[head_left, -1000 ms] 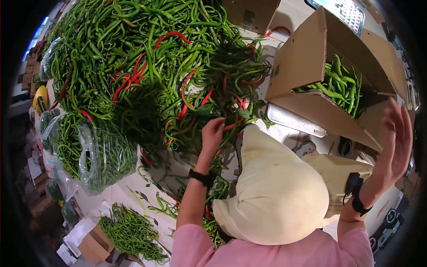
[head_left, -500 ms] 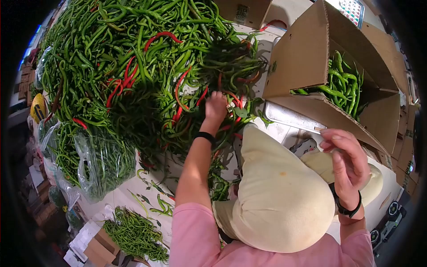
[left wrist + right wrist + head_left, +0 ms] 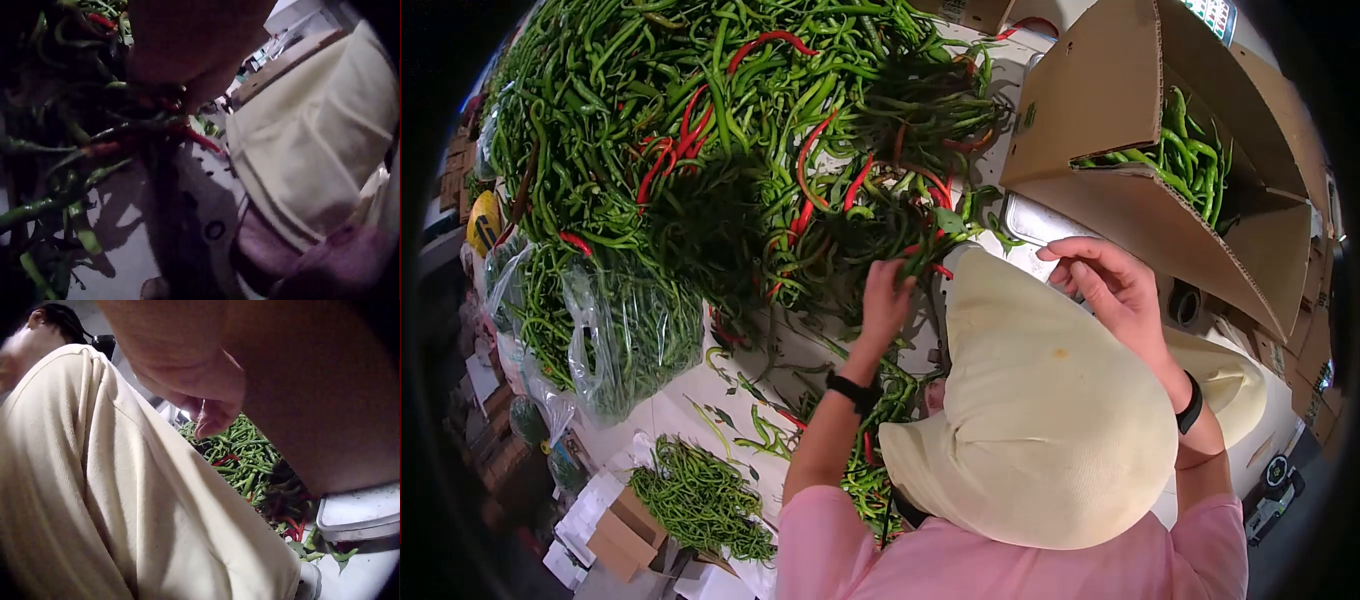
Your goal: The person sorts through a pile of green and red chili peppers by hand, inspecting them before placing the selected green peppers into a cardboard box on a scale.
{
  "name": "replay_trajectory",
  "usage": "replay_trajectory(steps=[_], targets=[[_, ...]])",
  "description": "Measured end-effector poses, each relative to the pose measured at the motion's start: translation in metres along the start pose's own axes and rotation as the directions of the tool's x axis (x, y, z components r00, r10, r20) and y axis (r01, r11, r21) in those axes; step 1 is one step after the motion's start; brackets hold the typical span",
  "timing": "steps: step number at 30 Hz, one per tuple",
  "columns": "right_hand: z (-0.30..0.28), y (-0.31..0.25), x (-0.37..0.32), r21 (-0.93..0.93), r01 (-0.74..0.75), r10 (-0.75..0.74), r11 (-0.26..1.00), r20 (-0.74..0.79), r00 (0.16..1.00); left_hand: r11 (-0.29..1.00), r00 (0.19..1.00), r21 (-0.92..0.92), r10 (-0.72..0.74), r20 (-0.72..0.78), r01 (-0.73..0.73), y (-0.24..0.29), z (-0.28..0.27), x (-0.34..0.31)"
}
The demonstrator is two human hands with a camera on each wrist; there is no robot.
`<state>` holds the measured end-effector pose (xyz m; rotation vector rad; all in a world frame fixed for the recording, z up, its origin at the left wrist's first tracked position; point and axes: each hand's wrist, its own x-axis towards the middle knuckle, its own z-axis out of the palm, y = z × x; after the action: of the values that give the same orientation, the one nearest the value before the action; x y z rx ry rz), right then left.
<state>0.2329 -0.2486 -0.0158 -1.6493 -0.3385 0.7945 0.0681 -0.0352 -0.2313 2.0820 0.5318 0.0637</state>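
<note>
My left hand [image 3: 886,302] is low over the near edge of a big heap of chili peppers [image 3: 640,110], mostly green with some red. Its fingertips curl at a dark green chili pepper [image 3: 914,263], seemingly pinching it; in the left wrist view the hand is dark and its fingertips are hidden. Beneath it there, chilies [image 3: 125,131] lie across the pale floor. My right hand [image 3: 1115,288] hovers above the knee with fingers loosely bent and nothing in them, just short of an open cardboard box [image 3: 1090,100] with green chilies [image 3: 1190,155] inside.
The box rests on a metal scale platform [image 3: 1030,222] with a keypad display [image 3: 1215,15] behind. A clear plastic bag of chilies [image 3: 625,345] stands left. A smaller pile [image 3: 700,500] lies at the lower left. My bent knee in cream trousers [image 3: 1040,400] sits between both hands.
My right hand has come down from beside the box to over the knee. The left hand reached farther into the heap, then drew back to its near edge.
</note>
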Motion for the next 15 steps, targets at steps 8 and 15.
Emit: replay_trajectory(steps=[8,15], targets=[[-0.004,0.014,0.004,-0.005,-0.029,0.029,1.0,-0.024,0.999,0.981,0.992,0.147,-0.124,-0.023,0.126,-0.02,0.013,0.016],[0.014,0.042,0.028,-0.019,-0.07,0.071,0.997,0.085,0.994,0.443,0.928,-0.83,-0.304,0.215,0.338,0.02,-0.065,0.038]])
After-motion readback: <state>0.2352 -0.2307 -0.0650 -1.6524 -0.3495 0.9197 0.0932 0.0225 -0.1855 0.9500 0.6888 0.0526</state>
